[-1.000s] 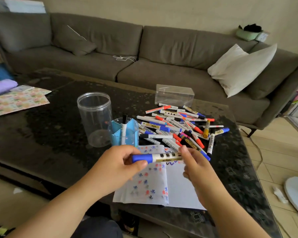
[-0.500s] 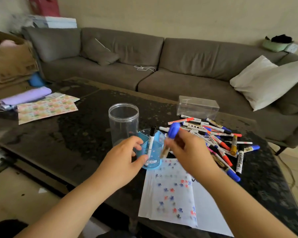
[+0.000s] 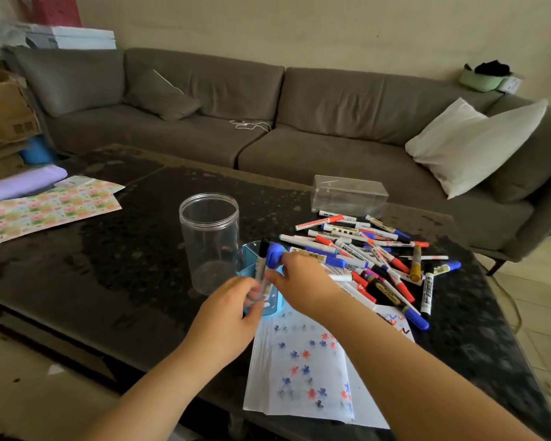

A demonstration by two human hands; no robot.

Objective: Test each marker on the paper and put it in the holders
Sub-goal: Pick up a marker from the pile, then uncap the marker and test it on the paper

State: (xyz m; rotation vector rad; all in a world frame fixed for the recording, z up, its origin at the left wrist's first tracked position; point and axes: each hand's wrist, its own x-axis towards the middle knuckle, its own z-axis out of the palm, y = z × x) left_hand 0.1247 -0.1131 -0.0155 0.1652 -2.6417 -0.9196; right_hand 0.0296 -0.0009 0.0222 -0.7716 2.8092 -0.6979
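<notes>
While right hand pinches blue-capped marker upright over blue holder, left hand curls around holder's wall. Next: lower and release, then take 1 from pile at 2 o'clock.

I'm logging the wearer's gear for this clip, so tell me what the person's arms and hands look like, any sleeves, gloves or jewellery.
Both forearms are bare to the frame's bottom edge, with no sleeves in view. The left hand and right hand wear no gloves, and no rings, watch or bracelet show on the visible sides.

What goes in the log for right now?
step: put marker away | right hand: lowering blue-capped marker into blue holder | left hand: steadying holder
</notes>
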